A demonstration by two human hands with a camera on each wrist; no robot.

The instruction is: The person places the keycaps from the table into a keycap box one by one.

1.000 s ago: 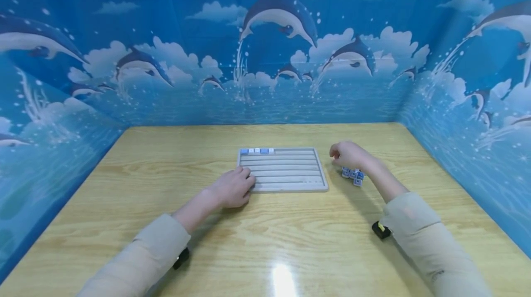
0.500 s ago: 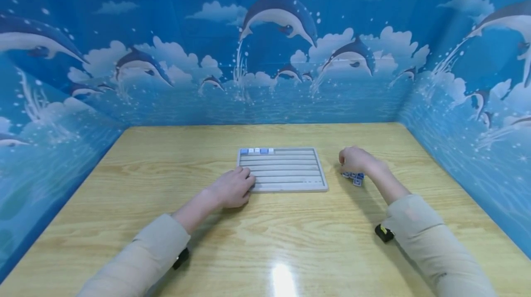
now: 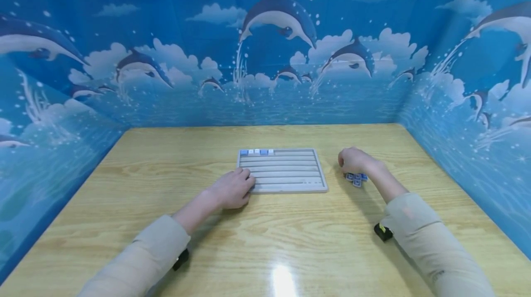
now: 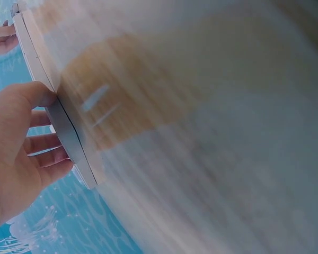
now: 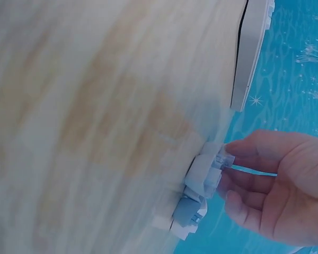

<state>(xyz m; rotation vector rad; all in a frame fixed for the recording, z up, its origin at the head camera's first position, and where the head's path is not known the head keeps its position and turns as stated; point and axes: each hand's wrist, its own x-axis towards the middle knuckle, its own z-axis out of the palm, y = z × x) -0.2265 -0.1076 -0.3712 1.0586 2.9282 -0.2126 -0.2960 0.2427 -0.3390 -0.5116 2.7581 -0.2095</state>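
Observation:
A light grey keycap tray (image 3: 286, 173) with parallel ridges lies mid-table, a short row of blue and white keycaps (image 3: 257, 152) along its far left edge. My left hand (image 3: 233, 187) holds the tray's near left corner. In the left wrist view, the thumb of the left hand (image 4: 16, 143) presses the tray's side edge (image 4: 63, 124) while the fingers lie over its top. To the right of the tray, my right hand (image 3: 356, 160) bends over a small cluster of upturned blue-grey keycaps (image 3: 357, 180). Its thumb and fingertips pinch a keycap (image 5: 222, 157) at the cluster's end.
The wood-grain table (image 3: 232, 251) runs out to a blue dolphin-print curtain (image 3: 199, 98) at the back and both sides. A black wrist camera (image 3: 382, 232) hangs below the right sleeve.
My right hand has moved a little right and down onto the keycap cluster, and the keycaps have shifted slightly. The left hand and the tray stay put.

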